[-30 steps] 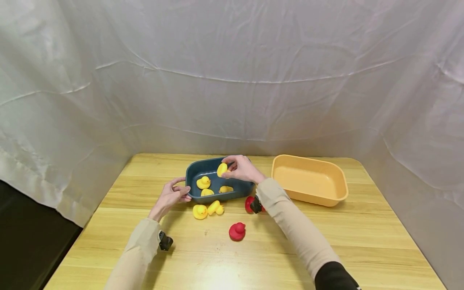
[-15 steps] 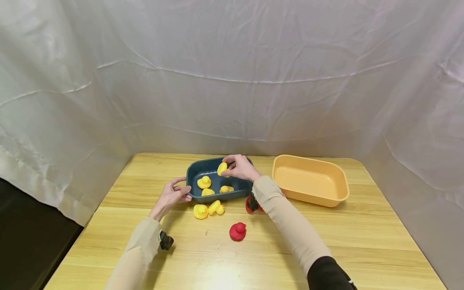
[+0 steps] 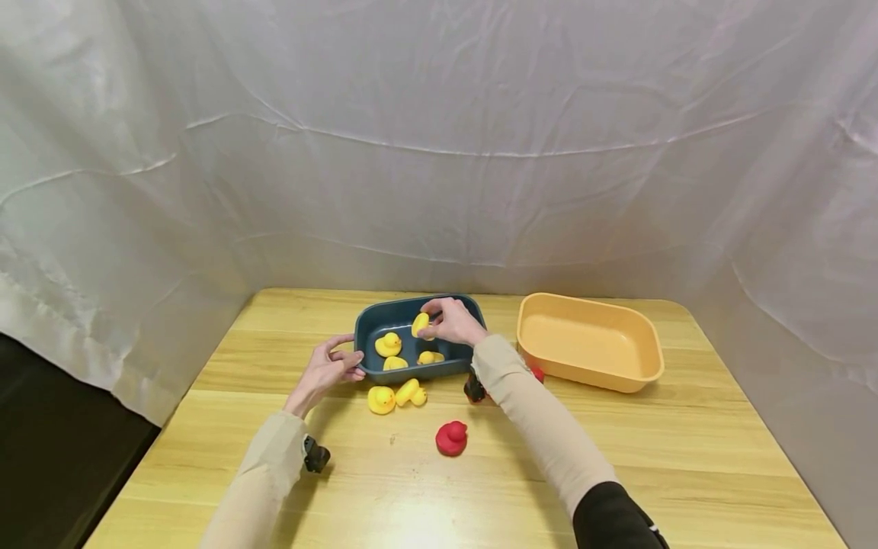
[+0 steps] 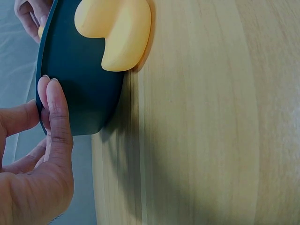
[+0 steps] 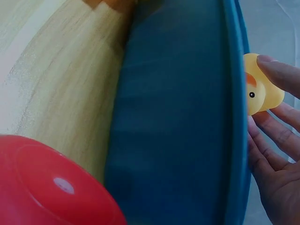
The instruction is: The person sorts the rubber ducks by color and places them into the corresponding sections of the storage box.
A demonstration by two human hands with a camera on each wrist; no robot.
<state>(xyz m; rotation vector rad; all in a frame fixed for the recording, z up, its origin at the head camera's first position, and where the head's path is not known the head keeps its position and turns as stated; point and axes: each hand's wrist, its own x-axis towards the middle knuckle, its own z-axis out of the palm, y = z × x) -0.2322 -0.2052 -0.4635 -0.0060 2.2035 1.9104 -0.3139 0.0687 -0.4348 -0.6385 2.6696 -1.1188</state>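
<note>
The right hand (image 3: 456,322) is pinching a small yellow rubber-like duck (image 3: 421,325) between thumb and fingers, the duck lying left of the palm, inside the outline of the dark blue rectangular bin (image 3: 420,372) with rounded corners — whether it is touching the floor there, I cannot tell. The bin's long axis is running left to right, its right end angling slightly farther away; the right hand is reaching in over the right half and is the nearer one to the duck. The left hand (image 3: 328,370) is pinching the rim at the near left corner. Three yellow ducks (image 3: 389,345) are sitting in the bin, left and near of the held one. On the wooden desk (image 3: 384,488), two more yellow ducks (image 3: 381,399) are lying just outside the near wall, a glossy red duck (image 3: 451,438) nearer, and a shallow orange bin (image 3: 590,335) is standing well to the right.
</note>
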